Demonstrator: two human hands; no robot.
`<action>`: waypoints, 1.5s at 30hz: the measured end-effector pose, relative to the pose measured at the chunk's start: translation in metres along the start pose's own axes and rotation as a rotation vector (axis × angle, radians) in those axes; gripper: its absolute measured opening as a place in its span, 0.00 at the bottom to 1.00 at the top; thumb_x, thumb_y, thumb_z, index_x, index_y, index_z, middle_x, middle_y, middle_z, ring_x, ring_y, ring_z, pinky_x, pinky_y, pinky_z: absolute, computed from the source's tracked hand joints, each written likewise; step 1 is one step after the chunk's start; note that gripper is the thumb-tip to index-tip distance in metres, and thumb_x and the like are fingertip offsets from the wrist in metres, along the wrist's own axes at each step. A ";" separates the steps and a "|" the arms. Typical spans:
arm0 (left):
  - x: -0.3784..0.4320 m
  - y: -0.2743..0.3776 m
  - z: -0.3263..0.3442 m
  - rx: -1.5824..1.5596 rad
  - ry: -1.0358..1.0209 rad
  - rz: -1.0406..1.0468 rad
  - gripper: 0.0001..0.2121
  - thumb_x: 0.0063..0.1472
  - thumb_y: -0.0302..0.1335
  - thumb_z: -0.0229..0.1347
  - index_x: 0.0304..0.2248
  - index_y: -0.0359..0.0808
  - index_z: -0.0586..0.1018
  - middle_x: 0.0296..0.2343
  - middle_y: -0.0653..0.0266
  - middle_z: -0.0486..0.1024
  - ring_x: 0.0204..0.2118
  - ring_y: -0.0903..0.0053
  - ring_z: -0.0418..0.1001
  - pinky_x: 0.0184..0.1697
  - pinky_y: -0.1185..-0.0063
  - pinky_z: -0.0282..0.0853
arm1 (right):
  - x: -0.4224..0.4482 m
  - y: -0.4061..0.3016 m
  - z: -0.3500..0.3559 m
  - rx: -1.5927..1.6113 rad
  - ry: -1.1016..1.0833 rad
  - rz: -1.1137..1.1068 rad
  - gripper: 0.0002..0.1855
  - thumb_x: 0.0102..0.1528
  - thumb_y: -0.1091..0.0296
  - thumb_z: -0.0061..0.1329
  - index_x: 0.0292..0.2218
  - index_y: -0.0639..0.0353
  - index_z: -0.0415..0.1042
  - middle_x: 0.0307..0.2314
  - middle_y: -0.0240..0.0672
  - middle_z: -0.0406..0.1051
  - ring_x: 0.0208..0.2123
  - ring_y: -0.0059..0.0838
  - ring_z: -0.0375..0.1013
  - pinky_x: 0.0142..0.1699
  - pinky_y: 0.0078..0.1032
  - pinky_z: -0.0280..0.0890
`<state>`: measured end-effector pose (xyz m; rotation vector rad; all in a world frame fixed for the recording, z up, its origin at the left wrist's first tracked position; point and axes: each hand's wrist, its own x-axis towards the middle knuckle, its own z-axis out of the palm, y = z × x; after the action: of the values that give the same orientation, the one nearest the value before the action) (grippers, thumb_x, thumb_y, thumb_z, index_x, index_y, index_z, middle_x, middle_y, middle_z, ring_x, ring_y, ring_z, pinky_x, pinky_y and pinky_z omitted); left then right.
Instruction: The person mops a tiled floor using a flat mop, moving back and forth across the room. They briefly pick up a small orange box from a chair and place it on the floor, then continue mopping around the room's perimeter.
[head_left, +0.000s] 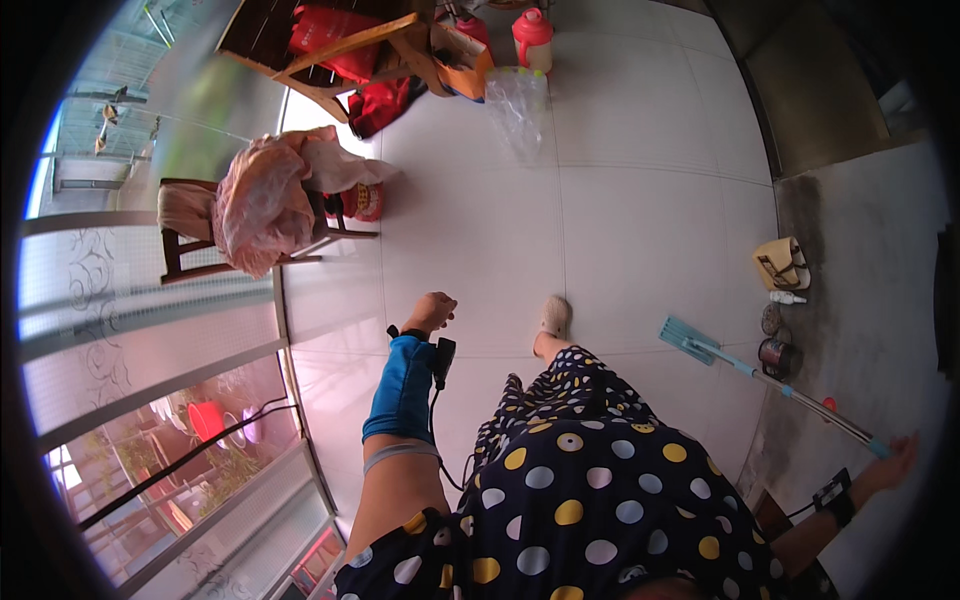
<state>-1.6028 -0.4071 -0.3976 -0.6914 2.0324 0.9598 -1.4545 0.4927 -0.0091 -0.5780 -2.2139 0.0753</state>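
Observation:
My left hand (435, 311) hangs over the tiled floor, its fingers loosely curled with nothing seen in them. A blue sleeve and a strapped device with a cable cover that forearm. At the far right, my right hand (894, 463) is at the upper end of a flat mop (810, 405); whether its fingers close around the handle is unclear. The mop has a silver pole with light blue joints and a light blue flat head (688, 340), low over the floor tiles. The pole slants between head and hand.
A wooden chair (176, 247) draped with pink cloth stands left by the glass doors. Further ahead are a wooden bench (345, 45), a clear plastic bag (517, 112) and a pink-topped flask (533, 41). A beige bag (781, 264), a white bottle (787, 298) and a dark container (778, 358) line the right wall.

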 end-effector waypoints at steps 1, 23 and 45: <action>0.011 0.013 -0.010 0.018 0.010 0.015 0.14 0.62 0.36 0.53 0.38 0.33 0.80 0.26 0.62 0.80 0.23 0.75 0.76 0.26 0.76 0.71 | -0.005 -0.006 0.015 -0.035 -0.026 -0.161 0.20 0.60 0.72 0.40 0.53 0.60 0.70 0.31 0.32 0.70 0.30 0.25 0.70 0.42 0.25 0.71; 0.490 0.211 -0.204 0.497 0.207 0.293 0.21 0.62 0.42 0.47 0.22 0.32 0.79 0.17 0.59 0.78 0.21 0.67 0.78 0.30 0.70 0.75 | 0.074 -0.251 0.217 0.415 0.097 0.423 0.19 0.66 0.69 0.37 0.55 0.64 0.67 0.31 0.30 0.66 0.34 0.26 0.64 0.42 0.29 0.65; 0.786 0.345 -0.233 -0.986 0.306 -0.221 0.14 0.59 0.32 0.54 0.39 0.29 0.77 0.30 0.54 0.78 0.29 0.63 0.79 0.28 0.72 0.77 | 0.148 -0.413 0.339 0.391 -0.114 0.385 0.11 0.60 0.61 0.46 0.28 0.54 0.71 0.24 0.31 0.69 0.25 0.27 0.68 0.28 0.30 0.66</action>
<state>-2.3850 -0.5117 -0.8075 -1.6131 1.5692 1.8048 -1.9444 0.2338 -0.0255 -0.7813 -2.0870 0.7389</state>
